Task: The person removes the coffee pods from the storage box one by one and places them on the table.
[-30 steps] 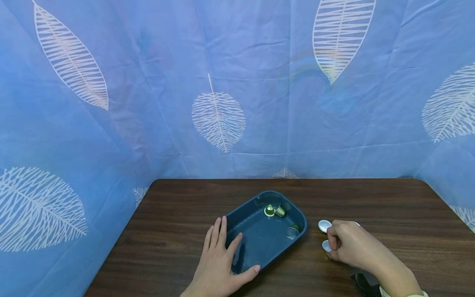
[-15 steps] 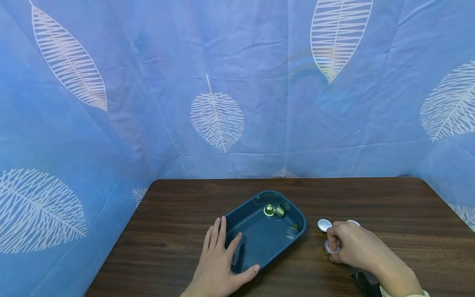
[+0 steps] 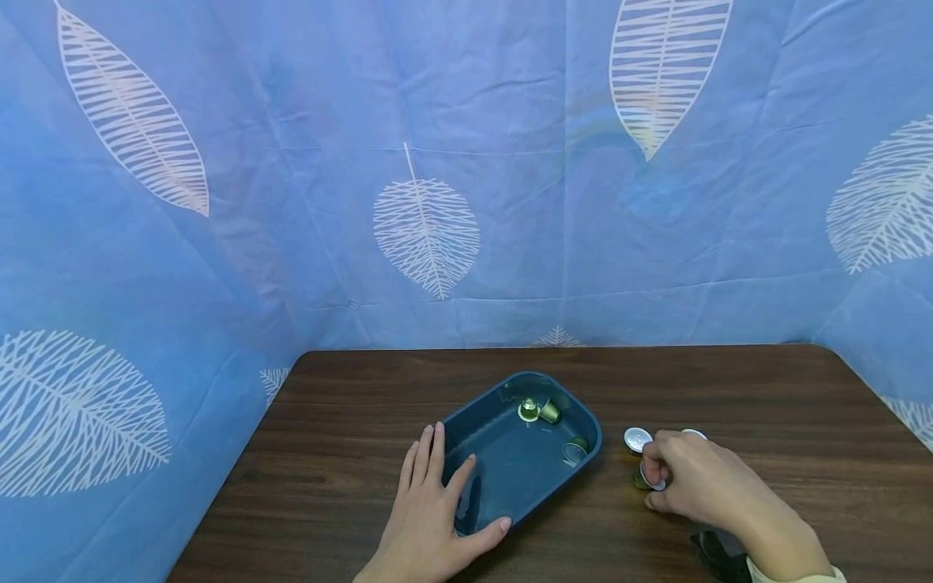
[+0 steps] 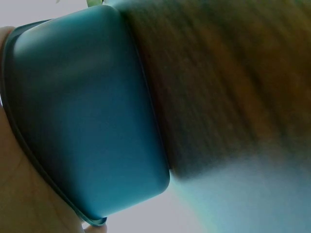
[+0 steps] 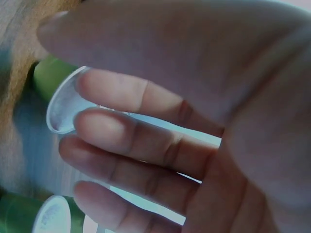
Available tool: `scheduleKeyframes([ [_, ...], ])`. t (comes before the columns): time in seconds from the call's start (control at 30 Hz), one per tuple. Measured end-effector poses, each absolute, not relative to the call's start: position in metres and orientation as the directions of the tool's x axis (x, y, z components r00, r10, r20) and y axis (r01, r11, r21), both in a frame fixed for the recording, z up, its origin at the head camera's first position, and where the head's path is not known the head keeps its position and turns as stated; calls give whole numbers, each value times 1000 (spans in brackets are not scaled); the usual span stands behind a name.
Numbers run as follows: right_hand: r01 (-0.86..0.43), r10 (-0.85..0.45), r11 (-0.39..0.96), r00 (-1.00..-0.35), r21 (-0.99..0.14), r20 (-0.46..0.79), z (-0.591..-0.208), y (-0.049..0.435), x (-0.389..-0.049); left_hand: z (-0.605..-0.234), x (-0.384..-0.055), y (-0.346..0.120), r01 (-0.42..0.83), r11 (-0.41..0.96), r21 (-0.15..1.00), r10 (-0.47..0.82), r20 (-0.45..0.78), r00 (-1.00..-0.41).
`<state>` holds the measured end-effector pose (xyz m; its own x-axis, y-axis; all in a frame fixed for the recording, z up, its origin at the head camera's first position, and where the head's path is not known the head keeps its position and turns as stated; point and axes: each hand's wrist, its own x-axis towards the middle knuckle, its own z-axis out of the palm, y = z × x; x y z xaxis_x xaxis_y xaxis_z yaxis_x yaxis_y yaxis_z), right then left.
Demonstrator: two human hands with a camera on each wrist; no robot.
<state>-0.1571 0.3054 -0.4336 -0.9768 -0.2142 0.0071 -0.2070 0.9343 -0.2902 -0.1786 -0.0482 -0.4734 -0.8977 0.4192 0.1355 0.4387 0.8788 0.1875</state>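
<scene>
My left hand (image 3: 436, 514) rests with spread fingers on the near-left rim of a dark blue tray (image 3: 477, 494). In the left wrist view the tray's outer wall (image 4: 97, 116) fills much of the picture. My right hand (image 3: 700, 482) is at a green coffee capsule (image 3: 641, 478), tipped so its silver lid faces the hand. In the right wrist view the index fingertip touches or nearly touches the lid (image 5: 68, 104); the thumb (image 5: 121, 43) lies apart above it. Another capsule (image 3: 637, 440) stands lid up just behind, and a further lid (image 3: 694, 433) shows past the hand.
Several green capsules (image 3: 550, 412) lie at the tray's far right end. The dark wooden table (image 3: 328, 437) ends in front of a blue leaf-patterned cloth (image 3: 510, 202). A black object (image 3: 717, 555) is under the right wrist.
The capsule at my right fingers has tilted from lid up to lid facing right, and the thumb has come away a little. My left hand and the tray have stayed in place.
</scene>
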Motion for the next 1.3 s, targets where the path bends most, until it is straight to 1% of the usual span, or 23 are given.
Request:
scheduleKeyframes([
  [0.5, -189, -194, 927, -981, -324, 17, -429, 306, -159, -473, -179, -48, 431, 883, 184, 414, 125, -902],
  [0.8, -252, -238, 922, -968, -295, 82, -434, 300, -160, -473, -179, -48, 438, 879, 189, 418, 137, -898],
  [1.0, -226, -200, 934, -973, -277, 118, -432, 296, -161, -472, -178, -48, 440, 877, 195, 419, 139, -897],
  [1.13, -232, -205, 935, -971, -269, 124, -432, 294, -162, -473, -178, -48, 443, 875, 195, 423, 139, -896],
  [1.3, -251, -231, 925, -968, -287, 102, -432, 293, -163, -472, -179, -48, 428, 878, 215, 413, 112, -904],
])
